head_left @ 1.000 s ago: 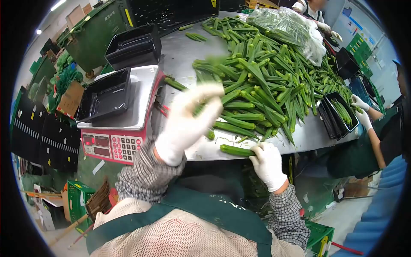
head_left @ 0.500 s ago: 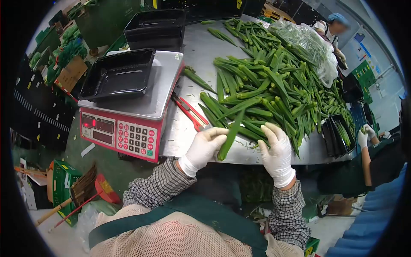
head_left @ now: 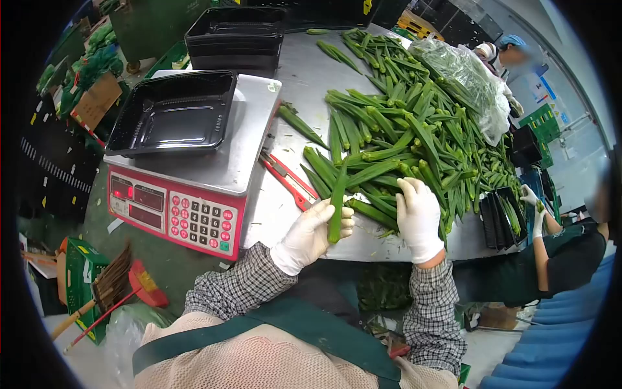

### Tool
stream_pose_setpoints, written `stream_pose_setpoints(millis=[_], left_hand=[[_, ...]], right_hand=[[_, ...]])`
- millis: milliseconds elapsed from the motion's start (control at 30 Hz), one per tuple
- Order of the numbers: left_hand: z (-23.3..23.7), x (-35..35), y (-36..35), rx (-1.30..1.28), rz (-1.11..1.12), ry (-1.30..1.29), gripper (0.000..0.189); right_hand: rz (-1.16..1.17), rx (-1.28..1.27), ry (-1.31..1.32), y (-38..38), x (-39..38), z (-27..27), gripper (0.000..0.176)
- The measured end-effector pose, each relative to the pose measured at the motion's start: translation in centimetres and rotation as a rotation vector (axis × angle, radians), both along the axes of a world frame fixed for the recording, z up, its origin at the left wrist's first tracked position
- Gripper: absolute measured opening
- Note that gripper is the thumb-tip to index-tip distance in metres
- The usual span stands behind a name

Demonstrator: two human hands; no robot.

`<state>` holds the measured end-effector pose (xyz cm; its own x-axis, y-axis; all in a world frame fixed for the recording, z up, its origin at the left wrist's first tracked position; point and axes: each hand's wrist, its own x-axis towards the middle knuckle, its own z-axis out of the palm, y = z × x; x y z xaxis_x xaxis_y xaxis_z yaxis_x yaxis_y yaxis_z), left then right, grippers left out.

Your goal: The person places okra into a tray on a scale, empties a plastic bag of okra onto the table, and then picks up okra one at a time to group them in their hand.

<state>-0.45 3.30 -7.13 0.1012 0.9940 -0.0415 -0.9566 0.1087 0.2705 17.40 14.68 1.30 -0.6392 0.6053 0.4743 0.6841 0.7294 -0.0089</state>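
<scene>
An okra pod (head_left: pixel 337 211) stands nearly upright in my left hand (head_left: pixel 311 236), pinched between thumb and fingers at its lower part. My right hand (head_left: pixel 420 220) is at the near edge of the large okra pile (head_left: pixel 402 129), fingers half bent and apart, with no pod visibly gripped. Its fingertips are close to or touching pods; contact is hard to make out. Both hands wear white gloves. Left of the pile lies a red utility knife (head_left: pixel 291 181) on the metal table (head_left: pixel 301 84).
A black tray (head_left: pixel 175 117) sits on the red scale (head_left: pixel 175 207) at left, with stacked black trays (head_left: pixel 233 45) behind it. A clear bag (head_left: pixel 463 78) of okra lies on the pile's far side. Black trays (head_left: pixel 502 217) stand at right, near a co-worker's gloved hands (head_left: pixel 536 207). Another person stands behind.
My left hand has turned, bringing the pod more upright, with more fingers showing behind it. My right hand has moved slightly up toward the pile. The view has shifted a little.
</scene>
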Motion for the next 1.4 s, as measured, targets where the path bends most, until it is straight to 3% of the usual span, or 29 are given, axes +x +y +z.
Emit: stream_pose_setpoints(millis=[200, 367, 500, 567, 633, 867, 967, 1033, 1067, 1100, 1167, 1233, 1400], left_hand=[[0.3, 0.3, -0.4, 0.005, 0.019, 0.107, 0.026], [0.3, 0.3, -0.5, 0.008, 0.036, 0.117, 0.018], [0.2, 0.4, -0.7, -0.001, 0.029, 0.158, 0.018], [0.4, 0.4, -0.6, 0.007, 0.041, 0.187, 0.019], [0.5, 0.4, -0.8, 0.008, 0.045, 0.205, 0.019], [0.0, 0.4, -0.7, 0.009, 0.026, 0.184, 0.02], [0.0, 0.2, -0.8, 0.006, 0.025, 0.181, 0.02], [-0.1, 0.3, -0.9, 0.029, 0.03, 0.157, 0.02], [0.1, 0.3, -0.9, 0.037, 0.033, 0.162, 0.021], [0.3, 0.3, -0.8, 0.019, 0.036, 0.172, 0.021], [0.6, 0.5, -0.8, -0.017, 0.027, 0.201, 0.022], [0.7, 0.5, -0.7, -0.012, 0.021, 0.219, 0.024], [0.2, 0.4, -0.7, 0.025, 0.033, 0.221, 0.022]], right_hand=[[-0.105, 0.001, -0.361, 3.3, -0.5, 0.0, 0.02], [0.035, -0.002, -0.087, 1.0, 0.8, 3.5, 0.012], [-0.242, -0.97, 0.37, -1.7, 2.9, 4.7, 0.021], [-0.24, -1.175, 0.614, -3.2, 3.4, 3.1, 0.019], [-0.254, -1.205, 0.703, -4.7, 3.4, 1.4, 0.02], [-0.194, -1.141, 0.85, -7.0, 3.4, -0.8, 0.019], [-0.164, -0.943, 0.613, -7.7, 6.5, 1.2, 0.019], [-0.199, -0.965, 0.388, -8.1, 10.4, 3.7, 0.021], [-0.331, -0.99, 0.261, -8.3, 12.3, 4.3, 0.023], [-0.196, -0.633, 0.027, -8.1, 13.6, 4.6, 0.028], [-0.262, -0.421, 0.044, -7.8, 13.7, 4.3, 0.032], [-0.148, -0.489, 0.176, -6.7, 11.4, 4.3, 0.029], [0.116, -0.123, 0.159, -0.6, 3.1, 1.8, 0.021]])
